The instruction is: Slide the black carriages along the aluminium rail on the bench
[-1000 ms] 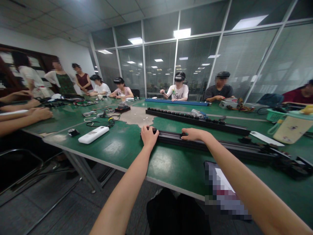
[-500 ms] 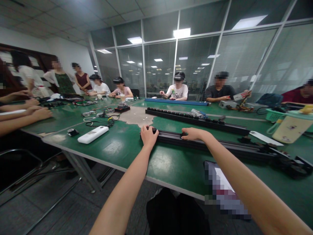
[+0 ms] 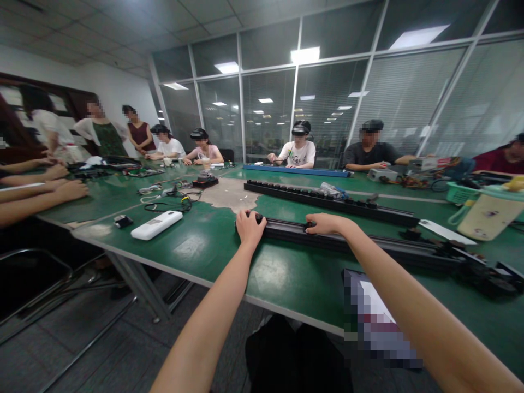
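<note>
A long black rail (image 3: 286,232) with a channel along its top lies across the green table in front of me. Its left end is under my left hand (image 3: 250,229), whose fingers are wrapped over it beside a small dark part. Farther right along the same rail, my right hand (image 3: 325,223) pinches a small black block (image 3: 310,224) at the channel. The fingers partly hide the block, so its exact kind does not show. More loose black parts (image 3: 495,275) lie around the rail's right end.
Behind it lies a second black rail (image 3: 327,201) with several black blocks along it. To the left are a white power bank (image 3: 156,225) and tangled cables (image 3: 172,199). A cup (image 3: 489,213) stands at right; a pixelated packet (image 3: 376,316) lies near the front edge. Several people sit around.
My hands and the rail keep almost the same positions. Across the table, a person in dark clothing has lowered a metal box with wires onto the table at right.
</note>
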Action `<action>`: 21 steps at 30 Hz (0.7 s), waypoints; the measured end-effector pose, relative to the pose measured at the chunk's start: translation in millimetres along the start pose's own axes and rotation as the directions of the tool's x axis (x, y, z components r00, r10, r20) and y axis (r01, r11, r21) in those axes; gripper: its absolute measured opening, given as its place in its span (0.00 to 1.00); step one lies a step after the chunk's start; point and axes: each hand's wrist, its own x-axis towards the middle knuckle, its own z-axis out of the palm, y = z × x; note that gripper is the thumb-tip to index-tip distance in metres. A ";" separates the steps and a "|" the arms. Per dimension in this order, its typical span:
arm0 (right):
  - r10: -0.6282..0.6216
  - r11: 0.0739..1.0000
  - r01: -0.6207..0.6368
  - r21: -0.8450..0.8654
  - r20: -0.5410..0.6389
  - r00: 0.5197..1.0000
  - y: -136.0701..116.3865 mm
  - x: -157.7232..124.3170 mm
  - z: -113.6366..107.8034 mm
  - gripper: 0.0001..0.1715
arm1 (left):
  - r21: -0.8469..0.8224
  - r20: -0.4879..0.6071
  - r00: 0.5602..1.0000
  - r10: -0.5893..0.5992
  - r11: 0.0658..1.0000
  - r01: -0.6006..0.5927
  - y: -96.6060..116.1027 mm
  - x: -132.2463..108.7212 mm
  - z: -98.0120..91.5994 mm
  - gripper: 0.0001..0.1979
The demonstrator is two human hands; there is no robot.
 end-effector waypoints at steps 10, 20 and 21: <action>-0.008 1.000 0.008 -0.021 0.008 1.000 0.2 -2.2 -2.3 0.20 | -0.007 0.000 1.000 0.001 1.000 -0.001 0.0 0.0 -1.0 0.13; 0.012 0.999 -0.012 0.032 0.008 1.000 4.6 -2.4 0.9 0.22 | -0.008 0.001 1.000 -0.002 1.000 0.002 -0.7 0.1 0.4 0.14; 0.020 0.999 -0.020 0.037 0.012 1.000 5.5 -2.2 2.2 0.22 | -0.008 0.000 1.000 0.000 1.000 0.000 -0.8 0.1 0.5 0.14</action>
